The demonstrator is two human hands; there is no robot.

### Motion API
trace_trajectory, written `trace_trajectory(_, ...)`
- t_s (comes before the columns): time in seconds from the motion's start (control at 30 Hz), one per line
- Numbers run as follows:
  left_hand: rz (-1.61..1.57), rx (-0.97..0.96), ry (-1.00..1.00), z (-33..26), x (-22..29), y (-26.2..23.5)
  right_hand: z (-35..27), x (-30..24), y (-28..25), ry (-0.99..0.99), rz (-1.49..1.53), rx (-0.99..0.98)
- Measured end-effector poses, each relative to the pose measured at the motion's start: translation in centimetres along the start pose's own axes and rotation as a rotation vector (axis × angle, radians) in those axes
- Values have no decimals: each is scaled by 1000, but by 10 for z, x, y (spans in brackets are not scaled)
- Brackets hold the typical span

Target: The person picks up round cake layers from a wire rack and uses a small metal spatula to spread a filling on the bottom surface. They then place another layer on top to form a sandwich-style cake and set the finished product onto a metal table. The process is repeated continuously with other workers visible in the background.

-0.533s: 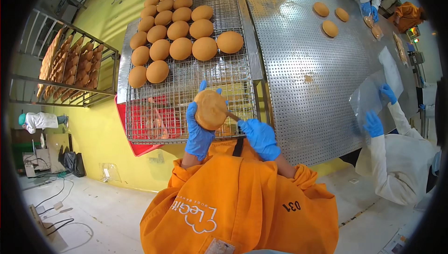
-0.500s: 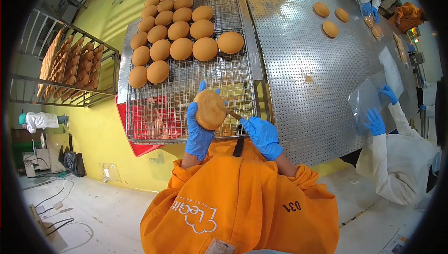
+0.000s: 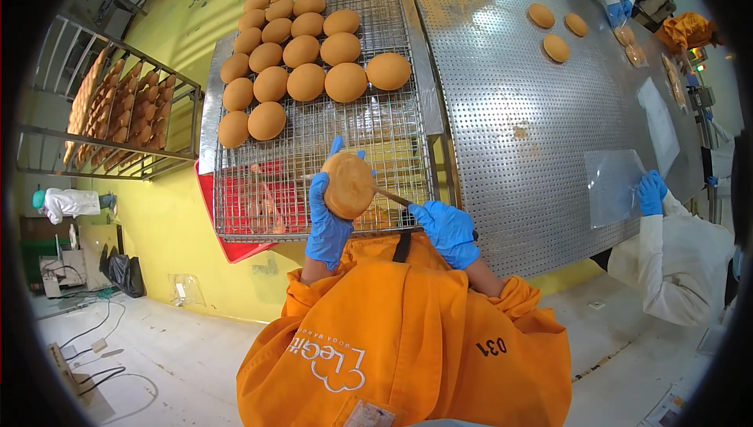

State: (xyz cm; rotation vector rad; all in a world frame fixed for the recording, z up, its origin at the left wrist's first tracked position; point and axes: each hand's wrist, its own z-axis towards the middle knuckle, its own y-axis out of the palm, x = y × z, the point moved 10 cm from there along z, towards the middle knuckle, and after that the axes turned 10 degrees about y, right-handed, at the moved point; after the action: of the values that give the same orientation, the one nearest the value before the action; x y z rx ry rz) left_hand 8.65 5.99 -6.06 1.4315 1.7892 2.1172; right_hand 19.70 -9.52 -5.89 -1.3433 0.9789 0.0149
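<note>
In my gloved left hand (image 3: 329, 227) a round golden-brown bun (image 3: 349, 185) is held up over the near edge of the wire rack, its paler side showing. The fingers wrap round it from behind. My gloved right hand (image 3: 445, 231) is closed on a narrow dark tool (image 3: 391, 196), whose thin end meets the bun's right side. Whether that end is in the bun or only against it, I cannot tell. Beyond my hands several browned buns (image 3: 304, 82) lie in rows on the wire rack (image 3: 329, 145).
A red crate (image 3: 255, 199) lies under the rack. On the right stands a perforated metal table (image 3: 502, 184) with 3 buns (image 3: 556, 48) at its far side. A co-worker's hands (image 3: 651, 192) hold a clear plastic bag (image 3: 612, 192). A tray trolley (image 3: 141, 113) stands left.
My left hand and the bun have shifted slightly left; the tool and right hand have moved slightly right. The co-worker's hands at right have come together at the bag.
</note>
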Motion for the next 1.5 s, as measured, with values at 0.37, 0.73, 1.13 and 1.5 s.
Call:
trace_trajectory(0.37, -196, 76, -139, -5, -18, -11, -7, -5, 3, -22, 25, 8)
trace_trajectory(0.73, -218, 63, -101, -5, -20, -3, -4, -4, -20, -82, 24, 166)
trace_trajectory(1.13, 581, -272, 373, -21, 9, 66, 2, -18, -7, -6, 485, 109)
trace_trajectory(1.5, 238, -287, 96, -18, -20, 66, -8, -50, -49, -249, 203, 331)
